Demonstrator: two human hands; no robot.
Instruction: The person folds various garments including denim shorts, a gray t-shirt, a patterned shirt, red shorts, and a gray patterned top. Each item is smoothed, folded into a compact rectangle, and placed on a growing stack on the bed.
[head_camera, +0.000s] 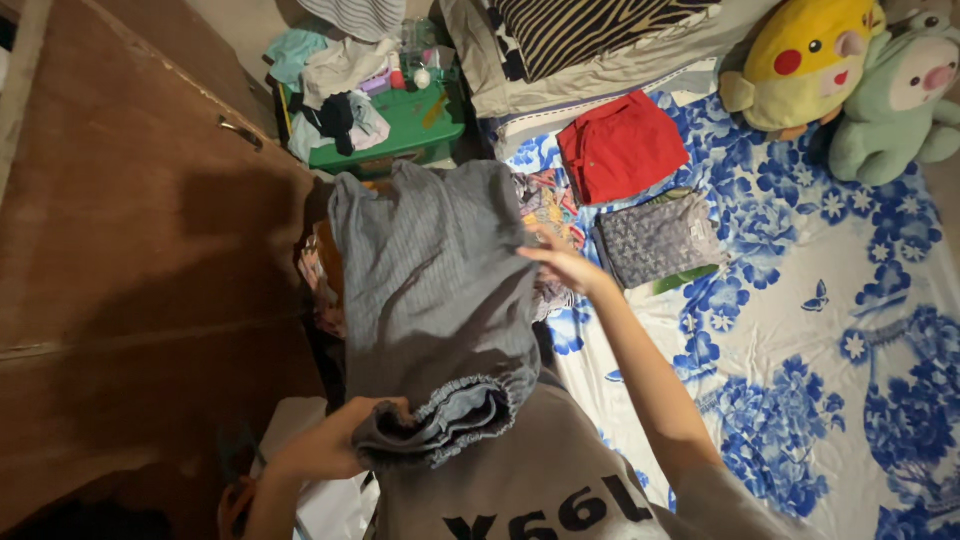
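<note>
I hold a grey ribbed garment (430, 290) stretched out in front of my chest. My left hand (335, 440) grips its gathered elastic end near my body. My right hand (560, 265) pinches the garment's right edge farther out, fingers closed on the cloth. Under the garment lies a pile of mixed colourful clothes (550, 205), mostly hidden. On the blue-and-white floral bedsheet (800, 330) to the right sit a folded red garment (620, 145) and a folded grey patterned garment (658, 238).
A brown wooden door or cupboard panel (130, 230) fills the left. A green box (400, 125) with clothes and small bottles stands at the back. A zebra-striped pillow (580, 30), a yellow plush toy (805, 60) and a green plush toy (895, 100) lie at the bed's head.
</note>
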